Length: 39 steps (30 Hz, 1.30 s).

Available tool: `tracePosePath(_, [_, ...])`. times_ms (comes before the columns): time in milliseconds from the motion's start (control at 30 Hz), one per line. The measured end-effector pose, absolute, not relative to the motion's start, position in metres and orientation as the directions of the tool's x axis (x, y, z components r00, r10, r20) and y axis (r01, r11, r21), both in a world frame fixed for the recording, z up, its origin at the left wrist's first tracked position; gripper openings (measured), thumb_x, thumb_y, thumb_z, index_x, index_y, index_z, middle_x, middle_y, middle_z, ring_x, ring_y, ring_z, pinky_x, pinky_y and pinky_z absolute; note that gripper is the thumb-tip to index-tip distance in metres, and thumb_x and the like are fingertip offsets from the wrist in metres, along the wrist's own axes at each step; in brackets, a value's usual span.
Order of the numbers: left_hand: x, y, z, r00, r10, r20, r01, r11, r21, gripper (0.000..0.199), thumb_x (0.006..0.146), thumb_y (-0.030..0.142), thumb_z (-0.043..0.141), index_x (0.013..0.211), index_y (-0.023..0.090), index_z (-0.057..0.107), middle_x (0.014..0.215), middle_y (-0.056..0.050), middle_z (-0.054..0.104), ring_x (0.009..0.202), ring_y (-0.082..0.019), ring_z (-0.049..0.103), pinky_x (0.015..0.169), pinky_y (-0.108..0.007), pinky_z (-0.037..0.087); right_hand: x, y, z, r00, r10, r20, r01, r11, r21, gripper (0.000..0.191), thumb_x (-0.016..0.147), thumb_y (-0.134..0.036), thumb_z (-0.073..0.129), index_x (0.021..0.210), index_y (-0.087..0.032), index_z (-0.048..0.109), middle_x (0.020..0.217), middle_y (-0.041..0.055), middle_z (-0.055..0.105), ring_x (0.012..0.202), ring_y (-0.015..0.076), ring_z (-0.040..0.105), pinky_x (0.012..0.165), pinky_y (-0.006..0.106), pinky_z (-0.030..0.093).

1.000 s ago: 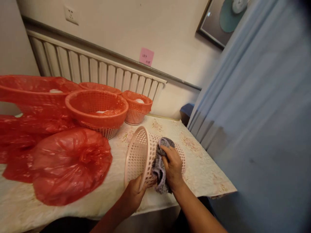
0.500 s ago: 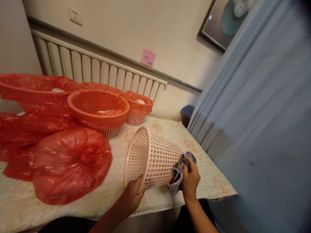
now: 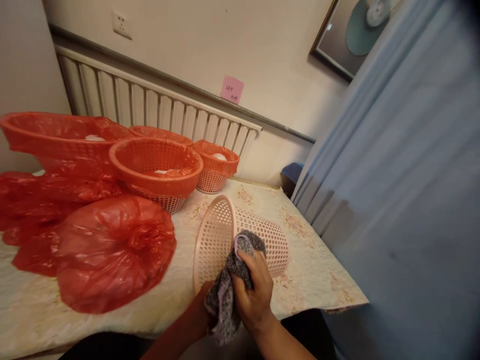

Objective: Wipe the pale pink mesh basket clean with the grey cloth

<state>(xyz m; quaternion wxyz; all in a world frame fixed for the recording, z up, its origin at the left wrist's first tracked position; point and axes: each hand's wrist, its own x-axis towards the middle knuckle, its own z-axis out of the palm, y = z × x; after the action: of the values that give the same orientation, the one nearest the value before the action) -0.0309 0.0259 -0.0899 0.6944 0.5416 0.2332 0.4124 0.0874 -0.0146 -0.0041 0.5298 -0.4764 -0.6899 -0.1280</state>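
A pink perforated plastic wastebasket (image 3: 270, 242) lies tilted on its side above the cloth-covered table, its mouth facing left. My right hand (image 3: 255, 290) is closed on a grey cleaning cloth (image 3: 225, 305) with light purple edging, pressed against the basket's side close to the rim. The cloth hangs down over part of my left hand (image 3: 202, 305). That hand is at the lower edge of the rim, gripping it, with most of its fingers hidden by the cloth and the basket.
Left of the wastebasket lies a puffed red plastic bag (image 3: 116, 250). Several baskets lined with red bags, including a near one (image 3: 157, 185) and a small one (image 3: 212, 180), stand behind it. A radiator (image 3: 157, 107) runs along the wall; a blue curtain (image 3: 393, 200) hangs at right.
My right hand has moved the cloth leftward along the wastebasket, from its base end to near the rim. The cloth now covers part of my left hand, which stays at the rim.
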Motion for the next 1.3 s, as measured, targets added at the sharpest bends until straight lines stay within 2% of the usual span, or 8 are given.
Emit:
tracePosePath(67, [-0.03, 0.025, -0.093, 0.519, 0.847, 0.113, -0.335, 0.08, 0.939, 0.042, 0.087, 0.048, 0.048, 0.103, 0.016, 0.071, 0.084, -0.007, 0.073, 0.089, -0.024, 0.066, 0.082, -0.034, 0.055, 0.085, -0.004, 0.008, 0.036, 0.546, 0.837, 0.794, 0.493, -0.356, 0.037, 0.085, -0.014, 0.055, 0.12, -0.023, 0.057, 0.107, 0.0073, 0.064, 0.103, 0.0218, 0.059, 0.091, 0.041, 0.047])
tracePosePath(167, [-0.033, 0.025, -0.091, 0.531, 0.805, 0.265, -0.211, -0.178, 0.961, 0.03, 0.081, 0.039, 0.061, 0.1, 0.018, 0.07, 0.091, -0.007, 0.073, 0.089, -0.024, 0.065, 0.086, -0.033, 0.053, 0.089, 0.02, 0.03, 0.12, 0.602, 0.79, 0.771, 0.445, -0.456, 0.03, 0.086, -0.018, 0.056, 0.115, -0.023, 0.061, 0.107, 0.0065, 0.065, 0.103, 0.0213, 0.059, 0.092, 0.04, 0.047])
tracePosePath(300, [-0.035, 0.025, -0.086, 0.552, 0.753, 0.358, -0.027, -0.413, 0.911, 0.023, 0.09, 0.028, 0.048, 0.103, 0.021, 0.066, 0.098, -0.007, 0.072, 0.091, -0.022, 0.065, 0.092, -0.032, 0.049, 0.097, 0.055, 0.05, 0.276, 0.65, 0.708, 0.681, 0.388, -0.621, 0.028, 0.084, -0.023, 0.057, 0.111, -0.021, 0.064, 0.113, 0.0056, 0.067, 0.106, 0.0205, 0.06, 0.098, 0.038, 0.045])
tracePosePath(433, [-0.033, 0.024, -0.093, 0.512, 0.761, 0.398, 0.034, -0.481, 0.876, 0.019, 0.091, 0.028, 0.047, 0.097, 0.021, 0.064, 0.092, -0.007, 0.07, 0.084, -0.02, 0.065, 0.089, -0.031, 0.049, 0.099, 0.068, 0.05, 0.254, 0.657, 0.71, 0.662, 0.417, -0.623, 0.03, 0.086, -0.025, 0.055, 0.114, -0.02, 0.064, 0.114, 0.006, 0.067, 0.108, 0.0203, 0.059, 0.1, 0.038, 0.044])
tracePosePath(567, [-0.024, 0.018, -0.089, 0.455, 0.819, 0.349, 0.065, -0.421, 0.905, 0.014, 0.085, 0.024, 0.051, 0.076, 0.02, 0.061, 0.072, -0.004, 0.066, 0.071, -0.019, 0.061, 0.079, -0.031, 0.052, 0.097, 0.056, 0.043, 0.223, 0.659, 0.719, 0.675, 0.428, -0.601, 0.029, 0.088, -0.023, 0.052, 0.115, -0.021, 0.063, 0.114, 0.0064, 0.065, 0.108, 0.0206, 0.058, 0.098, 0.038, 0.043])
tracePosePath(800, [-0.003, 0.007, -0.028, 0.374, 0.885, 0.278, -0.134, -0.245, 0.96, 0.026, 0.079, 0.023, 0.056, 0.102, 0.015, 0.066, 0.089, -0.006, 0.072, 0.092, -0.023, 0.064, 0.089, -0.035, 0.05, 0.103, 0.033, 0.034, 0.181, 0.636, 0.75, 0.676, 0.473, -0.565, 0.03, 0.09, -0.022, 0.049, 0.118, -0.021, 0.061, 0.109, 0.0071, 0.064, 0.105, 0.0209, 0.056, 0.094, 0.037, 0.044])
tracePosePath(1033, [-0.006, 0.002, -0.026, 0.408, 0.872, 0.271, -0.077, -0.263, 0.962, 0.027, 0.085, 0.034, 0.056, 0.097, 0.014, 0.069, 0.096, -0.006, 0.073, 0.097, -0.025, 0.064, 0.093, -0.035, 0.049, 0.113, 0.021, 0.026, 0.068, 0.605, 0.794, 0.71, 0.53, -0.464, 0.035, 0.091, -0.017, 0.045, 0.123, -0.021, 0.059, 0.103, 0.008, 0.062, 0.1, 0.0218, 0.054, 0.09, 0.039, 0.044])
tracePosePath(1300, [-0.01, 0.001, -0.031, 0.324, 0.928, 0.183, 0.008, -0.197, 0.98, 0.037, 0.084, 0.034, 0.056, 0.113, 0.012, 0.064, 0.105, -0.01, 0.072, 0.1, -0.027, 0.065, 0.096, -0.039, 0.047, 0.166, 0.03, 0.01, -0.035, 0.64, 0.768, 0.787, 0.491, -0.374, 0.037, 0.089, -0.015, 0.046, 0.122, -0.02, 0.059, 0.108, 0.0089, 0.062, 0.104, 0.0232, 0.053, 0.093, 0.042, 0.044])
